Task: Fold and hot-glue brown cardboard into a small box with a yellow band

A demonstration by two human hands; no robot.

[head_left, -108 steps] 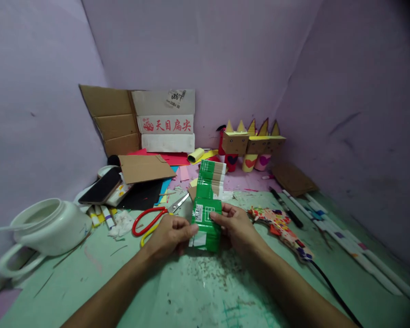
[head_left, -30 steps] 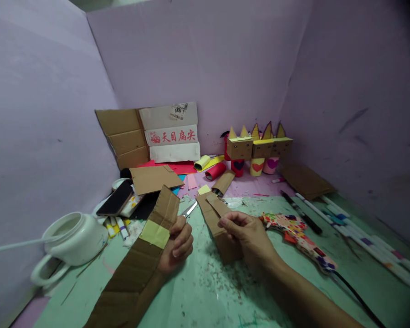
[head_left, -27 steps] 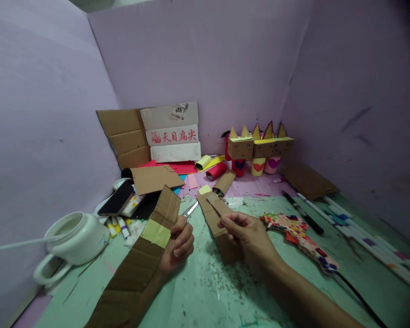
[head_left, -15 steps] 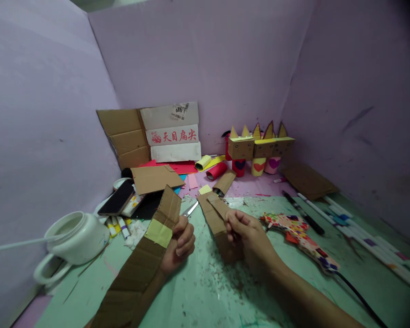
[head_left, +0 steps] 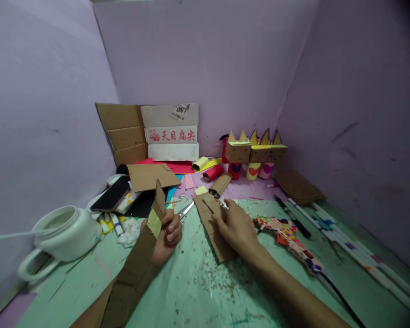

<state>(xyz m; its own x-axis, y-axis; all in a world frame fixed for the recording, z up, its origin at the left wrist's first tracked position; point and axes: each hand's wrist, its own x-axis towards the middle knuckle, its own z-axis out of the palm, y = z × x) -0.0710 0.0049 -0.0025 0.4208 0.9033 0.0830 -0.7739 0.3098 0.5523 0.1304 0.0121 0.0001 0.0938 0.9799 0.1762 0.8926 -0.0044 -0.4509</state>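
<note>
A long folded cardboard strip (head_left: 136, 264) with a yellow-green paper patch (head_left: 154, 223) is gripped in my left hand (head_left: 167, 234), its fingers curled. My right hand (head_left: 237, 225) lies over a second cardboard strip (head_left: 208, 228) on the table, fingers partly spread and touching its right side. A narrow loose cardboard piece (head_left: 210, 202) rests on that strip by my fingertips; whether I pinch it I cannot tell. Scissors (head_left: 186, 209) lie between the two strips, their handles hidden behind my left hand.
At the left stand a white teapot (head_left: 63, 234) and a phone (head_left: 111, 193). Cardboard cat figures (head_left: 238, 152) are at the back. A patterned glue gun (head_left: 290, 239) with a cord and several markers (head_left: 348, 248) lie at the right.
My right hand has lowered onto the strip on the table, its fingers opening from a pinch. The strip in my left hand has turned more edge-on. The view has shifted slightly.
</note>
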